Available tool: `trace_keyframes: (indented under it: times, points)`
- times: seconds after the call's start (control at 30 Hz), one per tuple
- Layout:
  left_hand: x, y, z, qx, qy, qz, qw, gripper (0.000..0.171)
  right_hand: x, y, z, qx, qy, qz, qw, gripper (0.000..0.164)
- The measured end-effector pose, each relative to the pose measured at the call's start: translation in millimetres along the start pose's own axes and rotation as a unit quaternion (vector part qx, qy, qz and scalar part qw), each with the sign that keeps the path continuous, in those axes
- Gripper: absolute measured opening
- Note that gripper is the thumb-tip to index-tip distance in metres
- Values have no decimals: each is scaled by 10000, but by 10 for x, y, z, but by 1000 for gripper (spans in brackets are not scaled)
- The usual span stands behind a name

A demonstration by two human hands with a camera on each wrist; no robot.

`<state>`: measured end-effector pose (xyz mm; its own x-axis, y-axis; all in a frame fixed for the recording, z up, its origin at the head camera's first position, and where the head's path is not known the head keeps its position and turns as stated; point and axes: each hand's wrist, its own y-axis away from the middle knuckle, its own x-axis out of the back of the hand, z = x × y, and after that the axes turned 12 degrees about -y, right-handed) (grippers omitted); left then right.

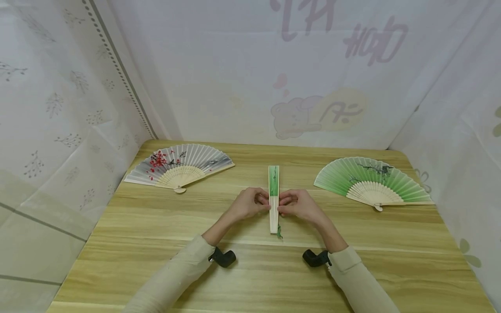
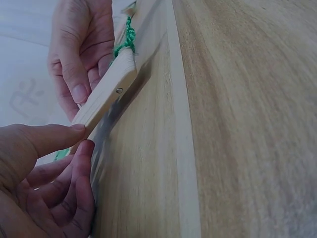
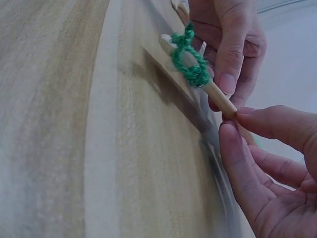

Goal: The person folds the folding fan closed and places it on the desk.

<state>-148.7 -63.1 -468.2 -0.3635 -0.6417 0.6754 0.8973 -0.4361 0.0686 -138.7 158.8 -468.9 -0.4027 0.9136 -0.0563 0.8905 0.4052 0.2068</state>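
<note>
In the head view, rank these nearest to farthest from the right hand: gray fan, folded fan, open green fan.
1. Folded fan: pinched by the right hand, on its left.
2. Open green fan: back right.
3. Gray fan: back left, past the left hand.

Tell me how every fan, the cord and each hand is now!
Middle fan, folded
Gray fan, spread open
Right fan, spread open
Cord, looped at the middle fan's end
Left hand, pinching the middle fan
Right hand, pinching it too
</note>
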Motion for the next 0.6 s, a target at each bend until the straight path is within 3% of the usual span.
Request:
trace_keyframes:
  times: [0.6]
  points:
    - [-8,7,-19,85,-35,-12,10000,29,-2,-45,57,39,-49,29,10000,40]
